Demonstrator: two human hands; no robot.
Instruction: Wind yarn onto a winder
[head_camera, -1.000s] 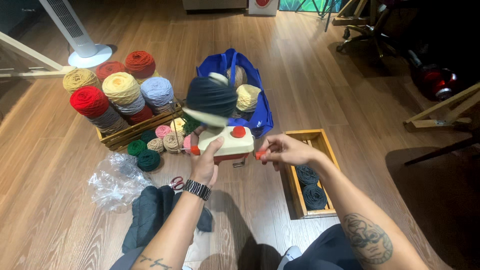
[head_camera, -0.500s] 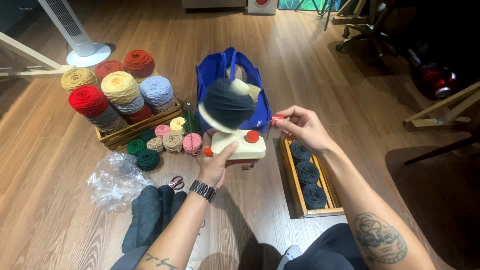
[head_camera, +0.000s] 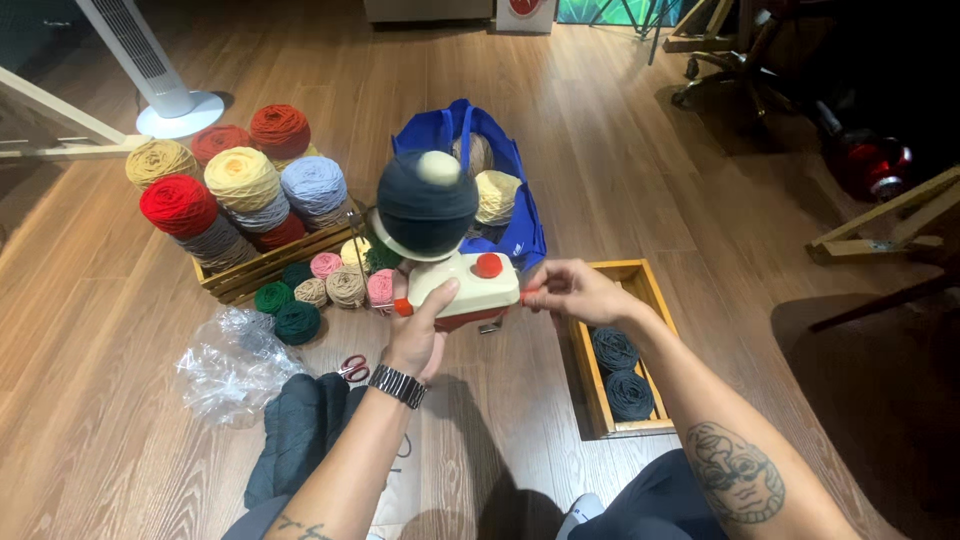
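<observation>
Winder: cream plastic yarn winder (head_camera: 468, 287) with red knob is being steadied on the wooden floor (head_camera: 640, 180), between the crates.
Left hand: left hand (head_camera: 418, 335) is being pressed against the winder's near side, grip closed around its body.
Right hand: right hand (head_camera: 575, 292) is being held at the red crank handle (head_camera: 530, 295), fingers pinched together on it.
Yarn cake: dark blue yarn cake (head_camera: 427, 203) is being carried on the spindle; judged soft, light, easily deformed, so best taken at the base.
Handling: the winder is judged rigid and light, likely to slide unless held by its body.
Wooden crate: large crate (head_camera: 262, 270) is holding big multicoloured yarn balls.
Small box: wooden box (head_camera: 640, 280) is holding two dark cakes (head_camera: 620, 372).
Blue bag: blue bag (head_camera: 515, 215) is holding pale yarn.
</observation>
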